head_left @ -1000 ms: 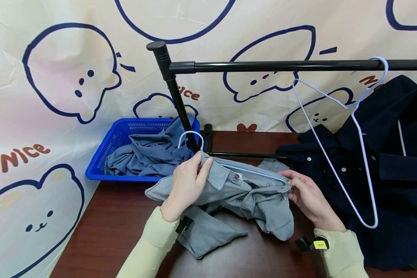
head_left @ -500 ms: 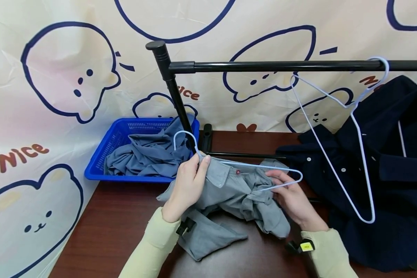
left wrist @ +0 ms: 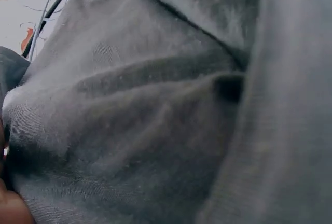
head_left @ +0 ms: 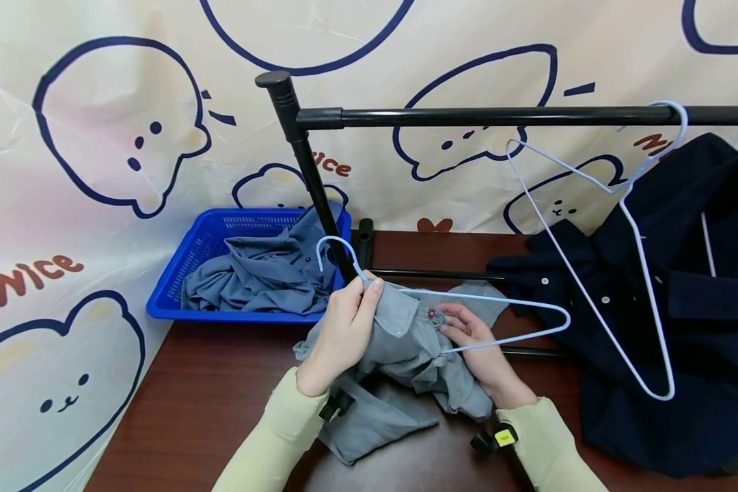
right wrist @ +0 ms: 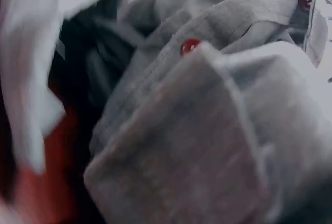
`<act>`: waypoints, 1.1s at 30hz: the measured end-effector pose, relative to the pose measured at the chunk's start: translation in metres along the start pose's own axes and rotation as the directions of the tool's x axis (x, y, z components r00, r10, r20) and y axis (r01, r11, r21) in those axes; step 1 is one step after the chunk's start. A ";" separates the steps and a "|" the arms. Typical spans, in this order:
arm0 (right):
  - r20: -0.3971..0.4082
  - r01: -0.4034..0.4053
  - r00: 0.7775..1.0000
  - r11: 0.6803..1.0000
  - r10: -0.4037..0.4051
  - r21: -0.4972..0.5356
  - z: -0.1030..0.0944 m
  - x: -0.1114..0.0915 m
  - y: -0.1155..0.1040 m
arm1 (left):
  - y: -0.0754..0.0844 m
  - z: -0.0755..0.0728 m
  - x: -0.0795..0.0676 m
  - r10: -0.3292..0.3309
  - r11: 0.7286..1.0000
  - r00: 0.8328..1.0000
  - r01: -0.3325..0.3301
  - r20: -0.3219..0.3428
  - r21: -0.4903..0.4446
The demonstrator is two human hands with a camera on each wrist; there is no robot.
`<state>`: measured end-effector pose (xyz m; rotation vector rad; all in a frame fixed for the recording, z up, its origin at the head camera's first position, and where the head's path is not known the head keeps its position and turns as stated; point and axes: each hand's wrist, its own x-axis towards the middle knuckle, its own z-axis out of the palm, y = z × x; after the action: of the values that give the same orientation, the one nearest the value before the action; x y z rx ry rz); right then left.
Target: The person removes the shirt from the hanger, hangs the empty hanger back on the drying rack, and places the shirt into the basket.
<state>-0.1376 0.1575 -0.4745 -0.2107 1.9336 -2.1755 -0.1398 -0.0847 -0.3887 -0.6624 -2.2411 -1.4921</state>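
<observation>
A grey shirt with red buttons lies bunched between the two hands above the table. A pale blue clothes hanger runs through its collar; the hook points up and left, and the right arm sticks out bare. The left hand grips the hanger's neck together with the collar. Near the red button, the right hand pinches the shirt's front edge, behind the hanger's lower bar. Grey cloth fills most of the left wrist view. In the right wrist view, the placket with its red button shows.
A blue basket with a blue-grey shirt stands at the back left. A black rack bar crosses above the brown table. An unused pale hanger and dark navy shirts are at the right.
The right hand has moved left along the shirt, from its far end to near the red button. The hanger's right arm has come out of the cloth. The left hand keeps its grip.
</observation>
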 end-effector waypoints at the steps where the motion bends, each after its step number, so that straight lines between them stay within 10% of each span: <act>1: 0.032 -0.012 0.999 0.999 0.010 0.052 0.004 0.000 0.003 | 0.000 0.001 0.000 0.000 1.000 1.000 0.000 0.003 0.001; 7: 0.224 -0.087 0.973 0.988 0.056 0.131 0.028 -0.009 0.025 | -0.002 0.004 -0.003 -0.017 0.999 1.000 0.016 0.023 0.027; 13: 0.239 -0.100 0.967 0.994 0.087 0.046 0.030 -0.006 0.030 | -0.003 0.002 -0.003 -0.051 0.997 0.996 0.047 0.074 0.054; 25: 0.076 -0.132 0.989 0.988 0.126 0.084 -0.035 -0.003 -0.013 | -0.008 -0.008 -0.003 -0.103 0.981 0.982 0.074 0.155 0.181; 33: 0.269 0.029 0.960 0.981 -0.081 0.191 -0.072 -0.019 -0.054 | -0.011 -0.011 -0.004 -0.119 0.969 0.978 0.077 0.169 0.237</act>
<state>-0.1418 0.2377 -0.4289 -0.5122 1.5834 -2.2075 -0.1419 -0.0991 -0.3954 -0.6458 -2.5702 -1.2313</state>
